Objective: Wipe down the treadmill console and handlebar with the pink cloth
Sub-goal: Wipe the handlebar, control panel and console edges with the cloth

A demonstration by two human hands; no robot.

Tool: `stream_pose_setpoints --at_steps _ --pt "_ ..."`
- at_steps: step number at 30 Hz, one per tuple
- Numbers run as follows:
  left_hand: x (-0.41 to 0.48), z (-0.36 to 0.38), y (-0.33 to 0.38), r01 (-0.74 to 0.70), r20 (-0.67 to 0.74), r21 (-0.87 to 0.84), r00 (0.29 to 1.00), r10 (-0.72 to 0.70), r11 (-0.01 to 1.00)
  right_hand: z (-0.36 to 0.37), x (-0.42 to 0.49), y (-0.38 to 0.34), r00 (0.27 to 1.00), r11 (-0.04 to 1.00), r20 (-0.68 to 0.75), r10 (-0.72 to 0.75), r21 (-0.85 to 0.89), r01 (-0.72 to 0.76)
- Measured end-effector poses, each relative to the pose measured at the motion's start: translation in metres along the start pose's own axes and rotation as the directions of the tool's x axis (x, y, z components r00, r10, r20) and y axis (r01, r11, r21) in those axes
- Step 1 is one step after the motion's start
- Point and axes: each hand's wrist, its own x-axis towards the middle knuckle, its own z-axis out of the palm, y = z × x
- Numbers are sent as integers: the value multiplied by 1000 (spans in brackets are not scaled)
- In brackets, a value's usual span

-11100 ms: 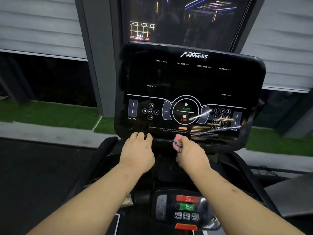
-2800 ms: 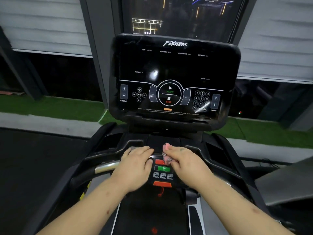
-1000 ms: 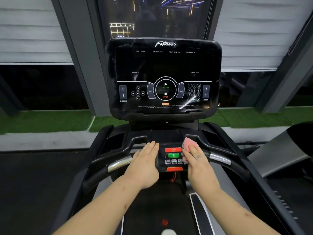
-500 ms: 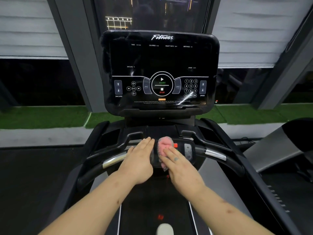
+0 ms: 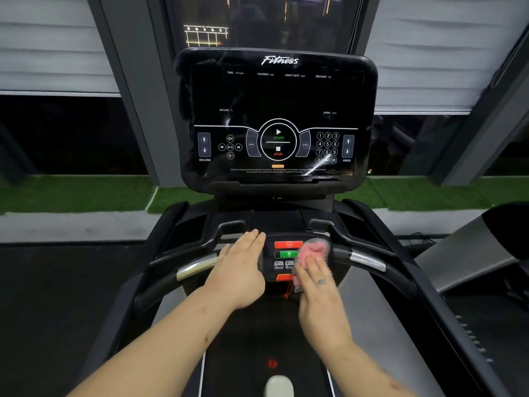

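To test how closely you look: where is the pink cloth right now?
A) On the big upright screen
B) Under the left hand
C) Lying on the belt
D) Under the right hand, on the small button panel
D: the pink cloth sits under the right hand's fingers on the right side of the button panel; the left hand lies flat and bare.

The console (image 5: 274, 110) has a glossy black face that shows streaky glare. The handlebar (image 5: 160, 285) is matt black with shiny chrome-like metal bands (image 5: 197, 266). The pink cloth (image 5: 313, 250) looks soft and fuzzy.
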Motion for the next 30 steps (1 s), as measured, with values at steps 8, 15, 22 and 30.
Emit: stream_pose_setpoints --at_steps 8,15,22,30 --pt "2 -3 -6 -21 -3 -83 1000 21 996 22 -1 -52 960 966 119 -254 74 247" --pt "5 -2 -8 -30 19 -43 999 31 999 -3 -3 19 973 976 80 -216 55 212" --pt "0 -3 -4 -7 -4 -74 1000 7 997 -16 0 27 994 996 102 47 70 -54" --pt "3 -2 -8 -28 27 -115 999 31 993 3 45 -25 991 990 86 -104 110 94"
